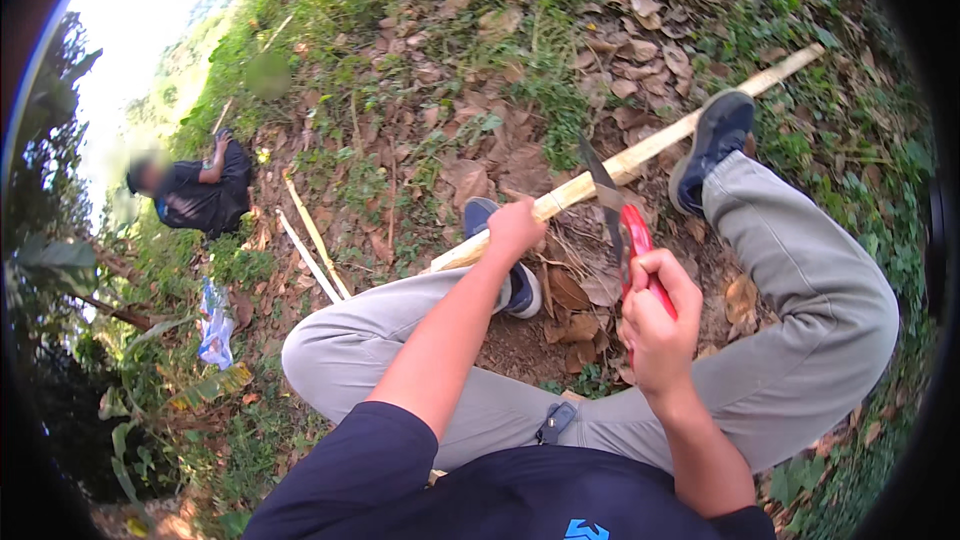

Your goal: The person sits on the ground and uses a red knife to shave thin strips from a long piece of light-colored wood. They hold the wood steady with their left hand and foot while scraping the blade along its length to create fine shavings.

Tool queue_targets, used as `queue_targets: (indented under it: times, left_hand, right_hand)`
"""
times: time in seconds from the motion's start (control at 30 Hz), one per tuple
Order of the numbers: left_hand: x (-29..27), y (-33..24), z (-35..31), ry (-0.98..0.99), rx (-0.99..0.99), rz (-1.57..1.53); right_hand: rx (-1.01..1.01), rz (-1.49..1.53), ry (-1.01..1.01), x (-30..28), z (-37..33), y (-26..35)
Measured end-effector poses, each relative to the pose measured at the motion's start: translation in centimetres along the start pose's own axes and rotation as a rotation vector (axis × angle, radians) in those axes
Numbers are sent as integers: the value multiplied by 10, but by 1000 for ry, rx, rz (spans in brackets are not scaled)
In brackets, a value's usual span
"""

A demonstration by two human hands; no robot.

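Just ahead of the R hand, closed round the red handle, the saw's blade lies across the pale pole; best keep strokes long & sq. L hand grips pole left of blade, shd stay clear; farther out, R shoe cd brace it.

Outdoors: dry leaves, green weeds

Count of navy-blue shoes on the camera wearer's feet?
2: left navy-blue shoe, partly hidden by the bare left hand and pale-yellow wooden pole; right navy-blue shoe, overlapping the pole near its far end.
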State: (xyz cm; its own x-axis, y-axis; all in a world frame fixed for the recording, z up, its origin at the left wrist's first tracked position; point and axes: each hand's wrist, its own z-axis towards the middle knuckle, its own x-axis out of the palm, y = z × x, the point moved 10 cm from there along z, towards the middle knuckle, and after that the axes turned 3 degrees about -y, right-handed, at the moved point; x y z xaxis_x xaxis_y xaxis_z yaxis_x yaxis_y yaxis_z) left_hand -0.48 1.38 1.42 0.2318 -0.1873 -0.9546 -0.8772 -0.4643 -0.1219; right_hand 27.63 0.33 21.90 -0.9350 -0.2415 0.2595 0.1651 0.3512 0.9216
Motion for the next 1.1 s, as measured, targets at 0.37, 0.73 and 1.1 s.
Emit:
queue_targets:
  times: [0.37, 0.73, 1.1]
  left_hand:
    - [-4, 19, 11, 47, 52, 156]
    - [-212, 34, 27, -255, 79, 441]
    - [-317, 22, -53, -512, 161, 569]
  right_hand:
    - [-187, 241, -74, -25, -25, 83]
    - [-282, 320, -69, -39, -18, 104]
    - [-753, -20, -182, -41, -9, 122]
